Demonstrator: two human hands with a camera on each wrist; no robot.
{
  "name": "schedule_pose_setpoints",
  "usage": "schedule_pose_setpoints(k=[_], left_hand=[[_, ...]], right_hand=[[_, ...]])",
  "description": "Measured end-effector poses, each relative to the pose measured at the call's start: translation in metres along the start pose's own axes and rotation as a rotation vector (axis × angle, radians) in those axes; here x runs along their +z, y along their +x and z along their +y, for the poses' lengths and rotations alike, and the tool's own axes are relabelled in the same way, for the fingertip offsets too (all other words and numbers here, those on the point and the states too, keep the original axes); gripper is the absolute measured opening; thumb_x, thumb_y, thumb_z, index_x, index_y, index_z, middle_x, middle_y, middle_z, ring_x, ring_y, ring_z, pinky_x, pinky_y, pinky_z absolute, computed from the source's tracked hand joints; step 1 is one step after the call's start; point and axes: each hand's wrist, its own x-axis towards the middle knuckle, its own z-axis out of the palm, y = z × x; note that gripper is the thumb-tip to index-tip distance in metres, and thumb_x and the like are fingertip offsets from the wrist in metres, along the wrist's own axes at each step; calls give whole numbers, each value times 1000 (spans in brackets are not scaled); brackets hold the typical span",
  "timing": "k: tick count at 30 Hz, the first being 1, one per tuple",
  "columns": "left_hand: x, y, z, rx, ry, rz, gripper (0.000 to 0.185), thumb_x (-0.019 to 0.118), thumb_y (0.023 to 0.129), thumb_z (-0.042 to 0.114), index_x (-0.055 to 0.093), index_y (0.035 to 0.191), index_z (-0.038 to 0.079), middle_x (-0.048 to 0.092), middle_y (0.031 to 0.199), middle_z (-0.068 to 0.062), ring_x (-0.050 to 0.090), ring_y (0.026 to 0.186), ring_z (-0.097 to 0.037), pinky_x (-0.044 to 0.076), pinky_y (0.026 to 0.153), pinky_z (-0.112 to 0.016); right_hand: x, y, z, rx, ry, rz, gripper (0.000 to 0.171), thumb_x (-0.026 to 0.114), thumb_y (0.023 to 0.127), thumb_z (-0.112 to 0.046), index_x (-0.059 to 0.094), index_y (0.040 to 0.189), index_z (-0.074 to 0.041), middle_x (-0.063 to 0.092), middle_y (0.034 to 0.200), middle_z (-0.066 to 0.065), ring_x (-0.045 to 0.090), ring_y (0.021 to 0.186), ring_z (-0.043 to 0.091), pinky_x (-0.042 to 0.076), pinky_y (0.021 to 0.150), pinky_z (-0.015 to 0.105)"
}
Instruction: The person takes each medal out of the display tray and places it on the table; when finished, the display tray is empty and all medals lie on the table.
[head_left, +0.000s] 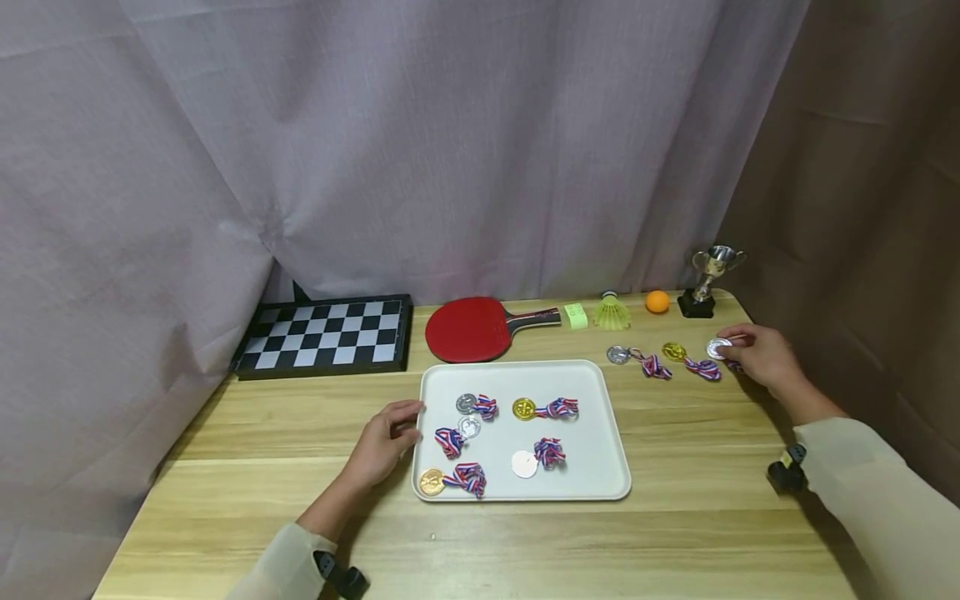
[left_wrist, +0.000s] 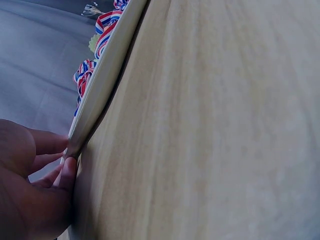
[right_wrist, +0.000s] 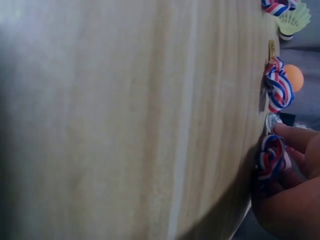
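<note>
My left hand point(head_left: 381, 444) pinches the left rim of a white tray point(head_left: 611, 487); in the left wrist view its fingers point(left_wrist: 50, 142) and thumb meet at the tray's edge. On the tray lie several medals with bunched striped ribbons, among them a gold medal point(head_left: 432, 482) and a blank-faced medal point(head_left: 524, 464). Off to the right, my right hand point(head_left: 765, 358) holds a silver medal point(head_left: 717, 348) at the tabletop, fingers and thumb around its disc and ribbon point(right_wrist: 270, 157). Beside it lie another gold medal point(head_left: 673, 352) and another silver medal point(head_left: 618, 355).
Along the back stand or lie a chessboard point(head_left: 326, 335), a red table tennis paddle point(head_left: 468, 329), yellow-green notes point(head_left: 576, 316), a shuttlecock point(head_left: 612, 313), an orange ball point(head_left: 657, 302) and a small trophy cup point(head_left: 705, 283). Grey curtains point(head_left: 480, 150) border the wooden table point(head_left: 675, 542).
</note>
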Motion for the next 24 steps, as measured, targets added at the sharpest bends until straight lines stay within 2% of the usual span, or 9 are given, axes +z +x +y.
schedule_pose_setpoints(k=[3, 8, 10, 19, 24], left_hand=[[0, 0, 1, 1, 0, -1, 44, 66, 91, -15, 63, 134, -9, 59, 140, -21, 64, 118, -37, 58, 97, -38], [0, 0, 1, -7, 0, -2, 44, 66, 91, -14, 63, 134, -8, 59, 140, -21, 64, 118, -36, 58, 97, -38], [0, 0, 1, -8, -1, -1, 44, 66, 91, -14, 63, 134, -8, 59, 140, -21, 64, 118, -36, 58, 97, -38], [0, 0, 1, -13, 7, -5, 44, 65, 91, -15, 63, 135, -8, 58, 141, -21, 63, 118, -36, 57, 98, -38], [0, 0, 0, -12, 15, -4, 44, 65, 91, -14, 62, 135, -8, 58, 141, -22, 63, 118, -36, 57, 99, -39]], right_hand=[[2, 2, 3, -12, -38, 16, 29, 72, 96, -15, 68, 115, 6, 70, 106, 28, 57, 76, 7, 44, 61, 22], [6, 6, 6, -7, -67, 25, 30, 69, 99, -19, 68, 116, 5, 68, 110, 28, 59, 89, 26, 42, 69, 30], [7, 7, 7, -3, -71, 23, 30, 67, 100, -20, 68, 116, 6, 67, 110, 29, 58, 91, 30, 42, 70, 32], [6, 7, 5, -18, -83, 23, 29, 66, 100, -18, 69, 114, 7, 70, 106, 28, 57, 79, 15, 42, 62, 23], [5, 7, 3, 8, -54, 23, 31, 66, 101, -20, 68, 116, 7, 68, 112, 29, 58, 82, 17, 43, 61, 21]])
